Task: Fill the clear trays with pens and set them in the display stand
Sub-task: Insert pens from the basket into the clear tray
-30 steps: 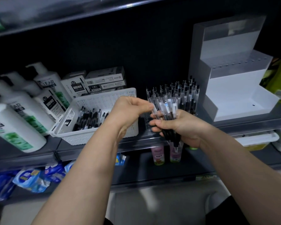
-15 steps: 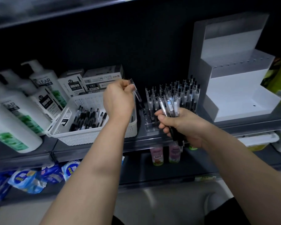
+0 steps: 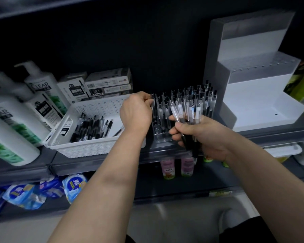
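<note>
The clear tray (image 3: 161,136) holds rows of clear, black-capped pens (image 3: 207,99) standing upright; the white, stepped display stand (image 3: 263,106) sits just to its right

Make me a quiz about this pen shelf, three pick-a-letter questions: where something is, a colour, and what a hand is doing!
1. Where is the white perforated plastic basket?
A) left of the clear plastic pen tray
B) in a drawer
C) on the floor
2. What colour is the stepped plastic display stand?
A) red
B) white
C) yellow
3. What is the right hand doing?
A) resting open
B) holding a bottle
C) gripping a bunch of clear-barrelled pens
Answers: 1 A, it stands just left of the tray. 2 B, its steps and walls are white. 3 C, its fingers curl round the bunch.
</note>
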